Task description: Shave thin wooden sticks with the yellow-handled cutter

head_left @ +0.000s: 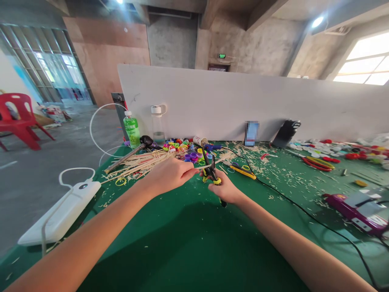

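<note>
My left hand (pixel 170 174) pinches a thin pale wooden stick (pixel 217 162) that runs right toward the cutter. My right hand (pixel 226 190) grips black-and-yellow cutting pliers (pixel 210 170), whose jaws point up and close around the stick. Both hands hover over the green table cover (pixel 188 243). A heap of similar sticks (pixel 142 162) lies just left of my left hand, and small coloured plastic rings (pixel 185 150) sit behind it.
A white power bank (pixel 60 215) with cable lies at the left table edge. A green bottle (pixel 131 129) and a clear bottle (pixel 157 123) stand against the white partition (pixel 243 101). Yellow-handled cutters (pixel 243 169), red scissors (pixel 316 162), a black cable (pixel 304 211), a purple device (pixel 355 211) and wood chips lie right.
</note>
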Motion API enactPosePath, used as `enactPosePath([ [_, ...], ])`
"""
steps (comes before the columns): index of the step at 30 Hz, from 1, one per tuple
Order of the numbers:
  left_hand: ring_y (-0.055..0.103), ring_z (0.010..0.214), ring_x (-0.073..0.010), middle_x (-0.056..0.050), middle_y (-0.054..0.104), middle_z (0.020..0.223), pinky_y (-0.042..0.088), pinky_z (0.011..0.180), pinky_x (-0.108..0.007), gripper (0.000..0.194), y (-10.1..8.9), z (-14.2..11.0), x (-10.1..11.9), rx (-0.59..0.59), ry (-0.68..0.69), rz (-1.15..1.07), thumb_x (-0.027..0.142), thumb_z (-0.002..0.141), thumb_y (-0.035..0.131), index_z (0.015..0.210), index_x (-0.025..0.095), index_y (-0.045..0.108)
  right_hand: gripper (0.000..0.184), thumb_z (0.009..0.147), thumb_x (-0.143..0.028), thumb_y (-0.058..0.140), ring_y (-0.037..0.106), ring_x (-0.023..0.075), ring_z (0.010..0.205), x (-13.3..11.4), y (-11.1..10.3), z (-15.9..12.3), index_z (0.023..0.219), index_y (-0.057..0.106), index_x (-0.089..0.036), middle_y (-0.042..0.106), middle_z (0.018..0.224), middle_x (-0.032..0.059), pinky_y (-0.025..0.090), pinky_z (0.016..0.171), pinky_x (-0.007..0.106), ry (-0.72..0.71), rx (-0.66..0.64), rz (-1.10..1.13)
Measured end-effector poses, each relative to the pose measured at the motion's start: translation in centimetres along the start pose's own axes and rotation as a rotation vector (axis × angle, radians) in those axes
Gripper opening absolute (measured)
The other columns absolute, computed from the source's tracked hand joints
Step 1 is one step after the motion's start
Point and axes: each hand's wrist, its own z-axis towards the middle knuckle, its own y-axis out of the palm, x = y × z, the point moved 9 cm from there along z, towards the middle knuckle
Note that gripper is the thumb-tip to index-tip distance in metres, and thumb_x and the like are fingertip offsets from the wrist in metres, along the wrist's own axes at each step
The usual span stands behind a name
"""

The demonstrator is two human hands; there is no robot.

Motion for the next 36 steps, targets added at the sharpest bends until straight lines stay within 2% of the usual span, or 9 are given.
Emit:
enactPosePath([
  [4, 0.034, 0.044, -0.0086, 0.003, 0.040, 0.048, 0.020, 0.047, -0.026, 0.041, 0.0, 0.0, 0.0, 0.017, 0.034, -0.002, 0.037, 0.097, 0.038, 0.063, 0.017, 0.049, 0.037, 0.061, -0.014, 0.048, 0.053, 0.0169, 0.082, -0.4, 0.2, 0.0, 0.097, 0.056, -0.017, 0.059, 0.092, 0.0035, 0.041, 0.071, 0.028, -0.028, -0.019, 0.011],
  [11, 0.037, 0.044, -0.0088, 0.003, 0.042, 0.049, 0.022, 0.047, -0.025, 0.040, 0.4, 0.1, -0.3, -0.002, -0.009, -0.010, 0.038, 0.097, 0.037, 0.064, 0.017, 0.050, 0.036, 0.062, -0.013, 0.048, 0.051, 0.0147, 0.077, -0.1, 0.1, -0.1, 0.097, 0.054, -0.018, 0.057, 0.093, 0.0035, 0.042, 0.067, 0.026, -0.029, -0.002, 0.051],
  [15, 0.037, 0.043, -0.0089, 0.002, 0.044, 0.048, 0.022, 0.047, -0.025, 0.040, 0.0, 0.2, 0.1, -0.003, -0.021, -0.003, 0.036, 0.096, 0.038, 0.064, 0.017, 0.053, 0.032, 0.063, -0.014, 0.048, 0.050, 0.0147, 0.075, 0.2, 0.0, -0.1, 0.094, 0.054, -0.018, 0.056, 0.087, 0.0024, 0.041, 0.065, 0.025, -0.026, 0.030, 0.047],
  [24, 0.041, 0.041, -0.0106, -0.001, 0.050, 0.049, 0.017, 0.043, -0.026, 0.040, -1.6, 0.3, 1.2, 0.005, -0.144, 0.211, 0.036, 0.095, 0.040, 0.065, 0.016, 0.059, 0.028, 0.064, -0.014, 0.045, 0.047, 0.0142, 0.072, 1.0, -0.3, 0.0, 0.090, 0.050, -0.020, 0.052, 0.082, 0.0007, 0.039, 0.064, 0.026, -0.018, 0.132, -0.050],
  [31, 0.041, 0.039, -0.0100, -0.001, 0.049, 0.048, 0.015, 0.043, -0.028, 0.039, -2.2, 0.1, 2.1, 0.018, -0.060, 0.351, 0.035, 0.095, 0.042, 0.068, 0.015, 0.061, 0.025, 0.064, -0.015, 0.045, 0.047, 0.0140, 0.068, 0.3, -0.5, 0.0, 0.088, 0.049, -0.020, 0.052, 0.079, -0.0003, 0.038, 0.063, 0.027, -0.041, 0.163, -0.133],
  [36, 0.048, 0.045, -0.0125, -0.001, 0.055, 0.052, 0.018, 0.046, -0.029, 0.039, -2.7, 0.1, 2.1, 0.005, 0.029, 0.407, 0.036, 0.096, 0.040, 0.068, 0.016, 0.058, 0.019, 0.062, -0.014, 0.046, 0.041, 0.0129, 0.060, 0.1, -0.6, -0.3, 0.079, 0.044, -0.022, 0.047, 0.068, -0.0034, 0.032, 0.057, 0.025, 0.028, 0.220, -0.199],
])
